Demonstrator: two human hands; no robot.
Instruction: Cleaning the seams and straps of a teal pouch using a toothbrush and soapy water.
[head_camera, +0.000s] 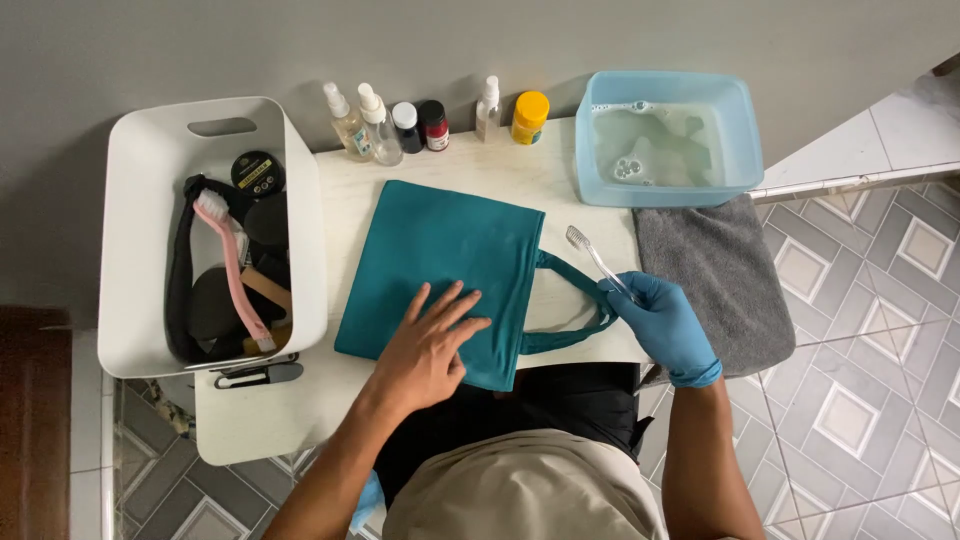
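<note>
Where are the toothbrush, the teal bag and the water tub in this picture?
toothbrush (592, 256): head view, on its clear handle, held in the gloved right hand.
teal bag (440, 250): head view, on its flat cloth body.
water tub (742, 130): head view, on its right blue wall.

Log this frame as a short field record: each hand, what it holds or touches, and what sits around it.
Left hand: bare left hand, flat on the teal bag, fingers spread
Right hand: gloved right hand, holding a toothbrush by the handle, bristles up
Bag: lies flat on the white table, handles toward the right hand
Behind bag: row of small bottles
Right: blue tub of water, grey towel
Left: white bin with a pink brush
</note>
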